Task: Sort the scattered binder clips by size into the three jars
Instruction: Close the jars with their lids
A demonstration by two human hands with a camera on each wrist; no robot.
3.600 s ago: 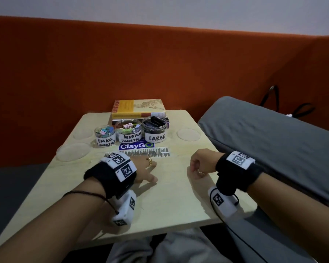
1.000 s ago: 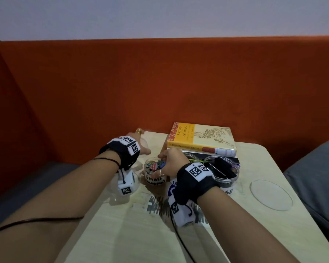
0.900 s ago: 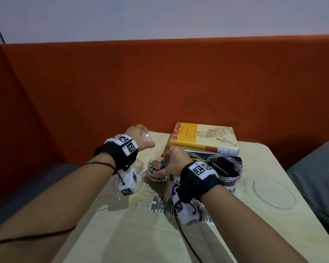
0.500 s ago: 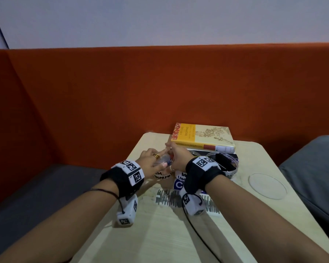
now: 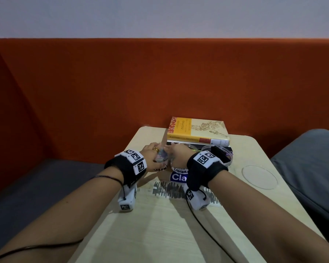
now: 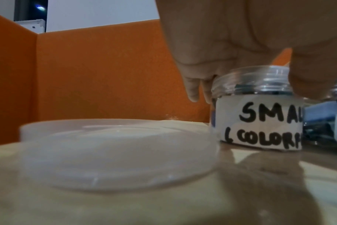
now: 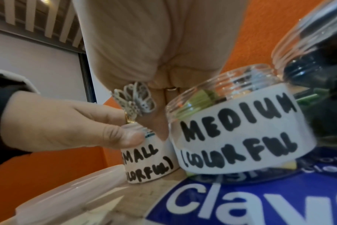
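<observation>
The small jar (image 5: 160, 168) (image 6: 260, 121) (image 7: 148, 164), labelled SMALL (COLORFUL), stands at the left of the jar row. My left hand (image 5: 156, 151) (image 6: 221, 45) (image 7: 67, 126) curls thumb and fingers round its top, where a small clear lid (image 5: 160, 157) sits at the mouth. The threaded neck shows below the fingers. My right hand (image 5: 176, 151) (image 7: 154, 45) grips the same jar from the far right side. Beside it stand the medium jar (image 7: 237, 129) with coloured clips and the large jar (image 5: 229, 156) (image 7: 327, 76) with black clips, both lidless. No loose clips show on the table.
A clear lid (image 6: 115, 152) (image 7: 67, 197) lies on the wooden table (image 5: 169, 234) left of the small jar, another lid (image 5: 259, 177) at the right. A yellow book (image 5: 198, 133) lies behind the jars, a blue sticker (image 5: 178, 177) in front. A grey cushion (image 5: 311, 168) borders the right edge.
My left hand went to the far left of the table, then came back to the small jar's top. My right hand has stayed on that jar. The head view has tilted slightly.
</observation>
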